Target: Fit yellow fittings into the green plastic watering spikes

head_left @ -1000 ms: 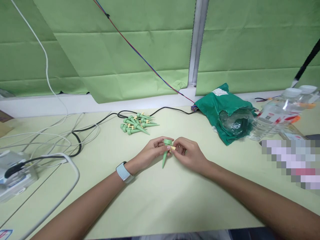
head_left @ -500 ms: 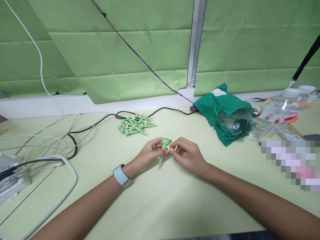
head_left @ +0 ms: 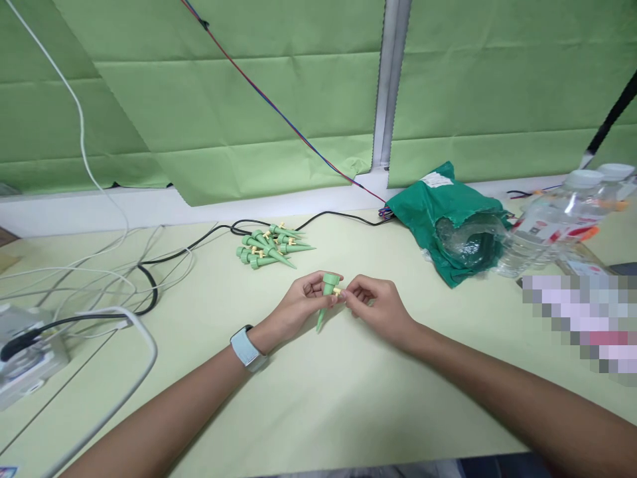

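We log no legible text: white label on green bag (head_left: 423, 226) (head_left: 436, 180), red-and-white label (head_left: 535, 231) on plastic bottle (head_left: 527, 255), both unreadable

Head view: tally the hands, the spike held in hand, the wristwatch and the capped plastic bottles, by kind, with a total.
Hands: 2 (left hand, right hand)
Held spike: 1
Wristwatch: 1
Capped bottles: 2
Total: 6
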Tool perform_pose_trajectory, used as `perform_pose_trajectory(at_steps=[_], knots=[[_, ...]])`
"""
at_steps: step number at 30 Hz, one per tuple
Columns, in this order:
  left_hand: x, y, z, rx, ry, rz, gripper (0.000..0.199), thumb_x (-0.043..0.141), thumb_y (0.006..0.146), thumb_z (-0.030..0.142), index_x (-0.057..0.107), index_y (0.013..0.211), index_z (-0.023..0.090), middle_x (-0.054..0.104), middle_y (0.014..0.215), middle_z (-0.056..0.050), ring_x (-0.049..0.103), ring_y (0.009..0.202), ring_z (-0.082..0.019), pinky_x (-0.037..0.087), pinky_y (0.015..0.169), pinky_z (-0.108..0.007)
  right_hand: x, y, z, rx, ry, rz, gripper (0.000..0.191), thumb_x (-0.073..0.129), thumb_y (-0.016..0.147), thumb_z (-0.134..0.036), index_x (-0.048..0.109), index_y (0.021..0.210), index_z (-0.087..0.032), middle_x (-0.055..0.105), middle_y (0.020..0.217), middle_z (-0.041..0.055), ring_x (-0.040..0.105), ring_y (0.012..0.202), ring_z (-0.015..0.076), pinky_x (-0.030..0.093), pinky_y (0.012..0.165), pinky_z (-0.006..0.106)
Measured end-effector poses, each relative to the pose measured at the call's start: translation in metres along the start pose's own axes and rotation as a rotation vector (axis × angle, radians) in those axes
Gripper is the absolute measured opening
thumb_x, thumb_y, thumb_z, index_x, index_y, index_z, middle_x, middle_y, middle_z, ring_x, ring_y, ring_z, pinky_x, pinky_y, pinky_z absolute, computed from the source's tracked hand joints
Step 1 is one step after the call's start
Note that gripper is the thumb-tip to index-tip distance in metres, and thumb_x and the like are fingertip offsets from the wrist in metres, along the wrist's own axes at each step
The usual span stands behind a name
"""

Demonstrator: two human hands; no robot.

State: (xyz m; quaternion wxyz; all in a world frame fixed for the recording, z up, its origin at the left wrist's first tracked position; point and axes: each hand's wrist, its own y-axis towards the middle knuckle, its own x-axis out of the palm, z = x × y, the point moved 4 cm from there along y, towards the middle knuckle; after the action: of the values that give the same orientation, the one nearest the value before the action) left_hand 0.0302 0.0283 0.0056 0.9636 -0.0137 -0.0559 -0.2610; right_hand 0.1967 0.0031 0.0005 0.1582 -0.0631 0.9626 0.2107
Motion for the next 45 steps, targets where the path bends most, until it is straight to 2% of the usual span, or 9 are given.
perform_pose_trajectory(at_steps=[5,10,16,21,25,31,35,39,45], knots=[[0.0,0.001,-0.001,0.042,0.012,-0.027,0.027,0.078,0.08,0.022,0.067,0.104,0.017,0.066,0.092,-0.005,0.062,0.087,-0.017,0.048,0.079,-0.028,0.002,-0.002,-0.002,-0.01,0.109,0.032,0.021,0.07,0.084,-0.031,0.059,0.099,-0.021,0.066,0.093,0.0015,0.06,0.059,0.0101,0.047,0.054,0.023],[-0.002,0.001,-0.003,0.031,0.026,-0.025,0.03,0.077,0.082,0.021,0.066,0.109,0.017,0.067,0.091,-0.005,0.063,0.088,-0.018,0.049,0.079,-0.03,0.008,-0.003,0.005,0.152,0.209,-0.112,0.029,0.05,0.098,-0.042,0.061,0.084,-0.02,0.065,0.073,0.0002,0.062,0.055,0.012,0.048,0.056,0.025],[-0.005,0.003,-0.005,0.052,0.049,-0.002,0.027,0.078,0.08,0.021,0.067,0.105,0.017,0.067,0.093,-0.005,0.062,0.089,-0.018,0.048,0.079,-0.029,0.003,-0.001,0.005,0.099,0.101,-0.01,0.02,0.068,0.087,-0.036,0.061,0.101,-0.022,0.068,0.088,-0.0002,0.059,0.053,0.0097,0.044,0.052,0.023],[-0.003,0.003,-0.004,0.038,0.042,-0.006,0.03,0.077,0.081,0.022,0.067,0.109,0.017,0.066,0.09,-0.005,0.064,0.087,-0.019,0.05,0.082,-0.032,0.006,-0.001,0.007,0.141,0.14,-0.12,0.034,0.049,0.099,-0.043,0.064,0.08,-0.02,0.066,0.072,0.0002,0.062,0.057,0.0124,0.047,0.058,0.025],[-0.003,0.002,-0.002,0.047,0.054,0.017,0.027,0.078,0.079,0.021,0.068,0.104,0.017,0.067,0.092,-0.005,0.064,0.09,-0.019,0.05,0.081,-0.03,0.004,0.0,0.007,0.139,0.1,-0.043,0.018,0.067,0.088,-0.038,0.063,0.095,-0.022,0.066,0.078,-0.0019,0.062,0.054,0.0119,0.045,0.054,0.024],[-0.001,0.002,0.0,0.035,0.039,-0.003,0.027,0.077,0.08,0.022,0.069,0.105,0.017,0.068,0.091,-0.005,0.065,0.087,-0.019,0.051,0.082,-0.033,0.007,-0.001,0.009,0.129,0.114,-0.133,0.035,0.048,0.101,-0.042,0.066,0.081,-0.02,0.067,0.073,-0.0002,0.063,0.058,0.0121,0.046,0.058,0.025],[-0.002,0.002,-0.001,0.045,0.039,0.018,0.027,0.078,0.079,0.02,0.069,0.104,0.018,0.069,0.093,-0.006,0.065,0.089,-0.018,0.05,0.081,-0.03,0.005,-0.001,0.009,0.107,0.08,-0.063,0.013,0.065,0.09,-0.034,0.064,0.094,-0.022,0.066,0.076,-0.0024,0.063,0.055,0.0119,0.044,0.054,0.024],[-0.003,0.002,-0.002,0.047,0.052,0.027,0.024,0.078,0.079,0.021,0.068,0.1,0.017,0.067,0.09,-0.005,0.064,0.084,-0.018,0.05,0.08,-0.03,0.006,-0.002,0.007,0.105,0.118,-0.069,0.016,0.062,0.092,-0.038,0.06,0.1,-0.023,0.066,0.086,-0.0016,0.063,0.052,0.011,0.045,0.051,0.023],[-0.002,0.002,0.001,0.029,-0.028,0.062,0.026,0.077,0.077,0.018,0.068,0.101,0.017,0.068,0.091,-0.004,0.066,0.088,-0.018,0.052,0.087,-0.033,0.002,-0.003,0.005,0.041,0.052,-0.018,0.006,0.059,0.091,-0.026,0.056,0.096,-0.023,0.058,0.066,-0.0052,0.063,0.056,0.0132,0.045,0.056,0.023]])
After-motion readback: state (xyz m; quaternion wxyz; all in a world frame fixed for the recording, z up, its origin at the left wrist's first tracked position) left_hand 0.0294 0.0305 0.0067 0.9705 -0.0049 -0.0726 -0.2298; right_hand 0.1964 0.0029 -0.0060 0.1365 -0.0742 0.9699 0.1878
